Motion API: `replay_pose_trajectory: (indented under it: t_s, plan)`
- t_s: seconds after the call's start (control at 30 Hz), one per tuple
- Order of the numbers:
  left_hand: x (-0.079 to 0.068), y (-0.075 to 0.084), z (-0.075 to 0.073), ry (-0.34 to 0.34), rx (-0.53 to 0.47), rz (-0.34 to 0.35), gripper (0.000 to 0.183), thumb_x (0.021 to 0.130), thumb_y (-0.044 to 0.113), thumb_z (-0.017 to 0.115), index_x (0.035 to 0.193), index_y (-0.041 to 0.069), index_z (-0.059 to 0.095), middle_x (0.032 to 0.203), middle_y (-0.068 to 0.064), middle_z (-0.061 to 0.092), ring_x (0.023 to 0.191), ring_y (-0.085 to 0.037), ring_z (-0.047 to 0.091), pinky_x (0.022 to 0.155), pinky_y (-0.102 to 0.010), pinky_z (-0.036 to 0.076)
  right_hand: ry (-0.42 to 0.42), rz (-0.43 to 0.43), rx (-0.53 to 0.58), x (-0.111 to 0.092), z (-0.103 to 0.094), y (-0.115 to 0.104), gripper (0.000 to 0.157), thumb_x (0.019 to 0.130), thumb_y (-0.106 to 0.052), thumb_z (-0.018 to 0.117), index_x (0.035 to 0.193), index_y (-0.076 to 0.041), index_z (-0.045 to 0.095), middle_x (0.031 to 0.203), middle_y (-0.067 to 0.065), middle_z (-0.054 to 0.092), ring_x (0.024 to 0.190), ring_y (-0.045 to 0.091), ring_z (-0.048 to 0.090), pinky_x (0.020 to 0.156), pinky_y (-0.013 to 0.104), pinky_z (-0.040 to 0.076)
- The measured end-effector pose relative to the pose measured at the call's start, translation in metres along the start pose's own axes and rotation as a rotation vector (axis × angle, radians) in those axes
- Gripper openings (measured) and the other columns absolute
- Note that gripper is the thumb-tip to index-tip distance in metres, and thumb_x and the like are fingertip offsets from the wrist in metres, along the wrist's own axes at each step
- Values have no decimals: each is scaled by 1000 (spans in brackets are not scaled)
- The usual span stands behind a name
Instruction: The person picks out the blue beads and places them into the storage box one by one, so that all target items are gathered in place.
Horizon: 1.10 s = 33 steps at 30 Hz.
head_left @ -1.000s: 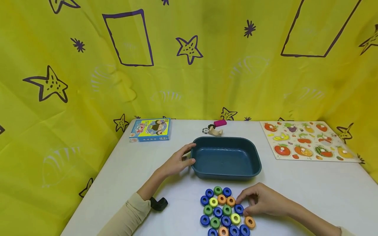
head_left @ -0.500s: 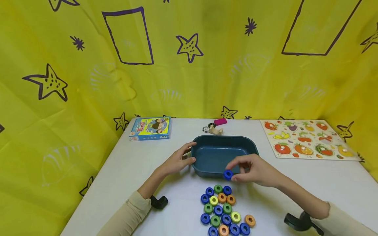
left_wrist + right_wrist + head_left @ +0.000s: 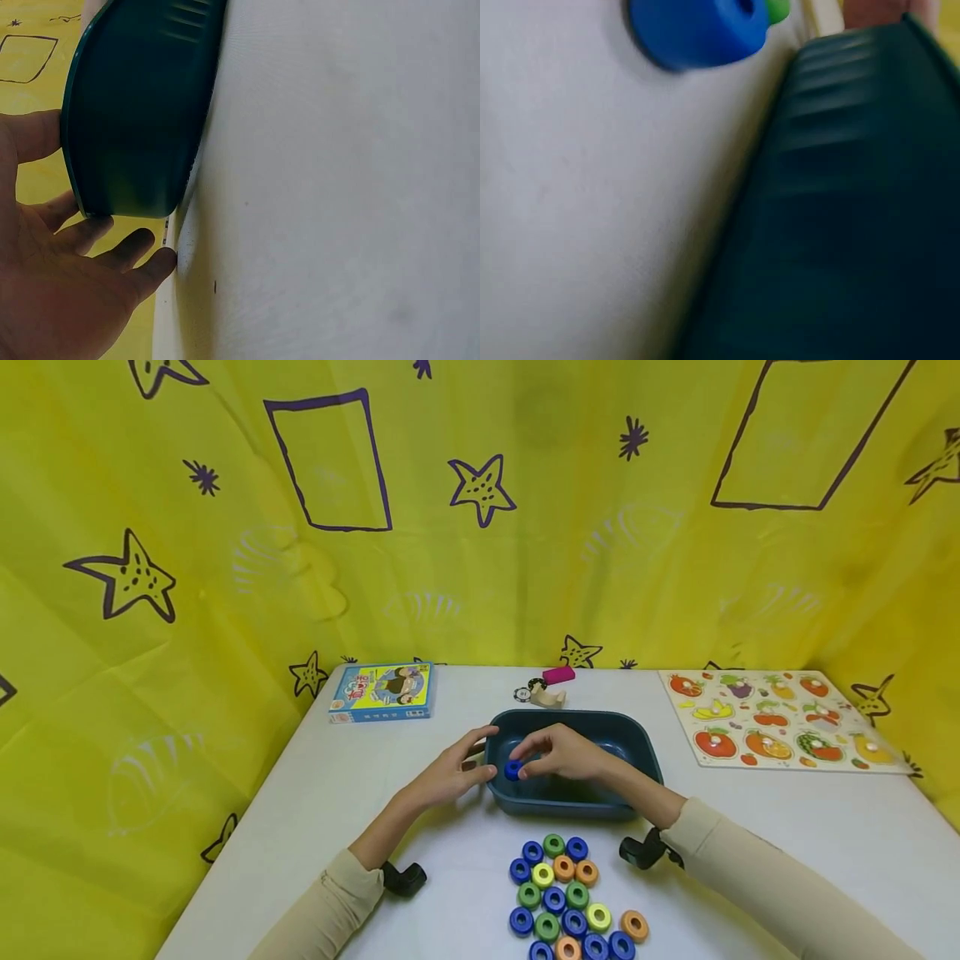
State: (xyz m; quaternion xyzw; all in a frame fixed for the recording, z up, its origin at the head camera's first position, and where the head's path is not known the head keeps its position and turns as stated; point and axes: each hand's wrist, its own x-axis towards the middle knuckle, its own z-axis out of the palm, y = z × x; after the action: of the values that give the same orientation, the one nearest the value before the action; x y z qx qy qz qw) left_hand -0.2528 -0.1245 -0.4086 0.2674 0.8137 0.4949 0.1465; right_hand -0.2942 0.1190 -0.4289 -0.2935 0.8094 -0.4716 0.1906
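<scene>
In the head view a dark teal plastic bin (image 3: 585, 808) stands on the white table. My right hand (image 3: 566, 753) reaches over its front wall and pinches a blue ring bead (image 3: 513, 770) between thumb and fingers, inside the bin near its left end. My left hand (image 3: 444, 773) rests against the bin's left end; the left wrist view shows its loosely spread fingers (image 3: 135, 251) touching the bin's wall and rim. In front of the bin lies a cluster of blue, green, yellow and orange ring beads (image 3: 554, 899). The right wrist view shows no right-hand fingers.
A blue and yellow boxed game (image 3: 381, 692) lies at back left. Behind the bin are a pink block (image 3: 558, 675), a small wooden piece (image 3: 547, 697) and round tokens (image 3: 522, 694). A fruit puzzle board (image 3: 780, 720) lies at back right, before a yellow curtain (image 3: 525, 585).
My right hand picked up a blue ring bead from the cluster's right side, carried it up over the front wall and leftward into the bin. My left hand has stayed in place.
</scene>
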Motion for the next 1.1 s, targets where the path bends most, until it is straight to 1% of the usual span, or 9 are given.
replay_pose_trajectory:
  t_s: [0.2,0.43,0.6,0.67,0.7,0.77,0.87,1.0,1.1]
  plan:
    - [1,0,0,-1,-4,2,58,95,14,54,146,9,26,151,-13,20,131,-40,27,103,-49,31,-52,26,-46,10,-1,6,21,81,-18,73,101,-14,69,93,-1,68,75,19,60,61,32,51]
    - [1,-2,0,0,-23,2,57,94,13,54,145,8,28,150,-13,22,131,-40,28,103,-49,31,-95,35,-45,13,-2,11,21,80,-12,73,100,-7,68,93,3,67,82,19,59,64,31,49]
    - [1,-2,1,-5,-11,-1,58,94,14,55,145,9,27,151,-12,20,132,-39,27,103,-47,31,-24,20,-67,5,-4,6,24,81,-18,73,103,-10,68,98,-1,66,94,18,59,76,33,49]
    - [1,-2,1,-9,-6,-4,59,94,15,55,146,9,27,151,-12,20,132,-38,27,103,-46,31,31,13,-53,-5,-6,-1,25,81,-20,73,104,-11,68,101,-1,66,98,18,57,78,33,49]
    - [1,-2,2,-10,-5,-6,59,94,15,55,146,9,27,151,-12,20,133,-38,26,103,-46,31,62,9,-47,-11,-7,-7,25,81,-21,73,104,-12,68,102,-1,66,95,18,57,77,32,48]
    - [0,-1,2,-8,-3,-15,58,94,15,55,146,10,27,151,-11,21,133,-38,26,104,-46,31,116,-4,-28,-29,-8,-18,25,81,-24,73,104,-15,68,103,0,66,80,18,56,68,29,48]
    - [0,0,1,1,4,-26,59,94,15,56,145,12,28,151,-10,21,132,-38,27,103,-46,31,163,-34,-18,-61,-7,-36,25,81,-28,73,104,-19,68,98,2,66,58,20,47,53,26,42]
    - [0,0,1,9,9,-28,59,94,16,56,146,12,28,151,-11,20,132,-39,27,103,-47,32,157,-73,-27,-102,-1,-44,26,80,-26,74,106,-20,67,88,0,64,48,15,39,44,25,35]
    - [0,-1,0,9,7,-33,59,94,16,56,146,13,28,151,-10,20,132,-39,28,102,-47,33,131,-57,-15,-124,7,-39,29,80,-22,74,108,-19,67,75,1,60,47,11,38,42,25,34]
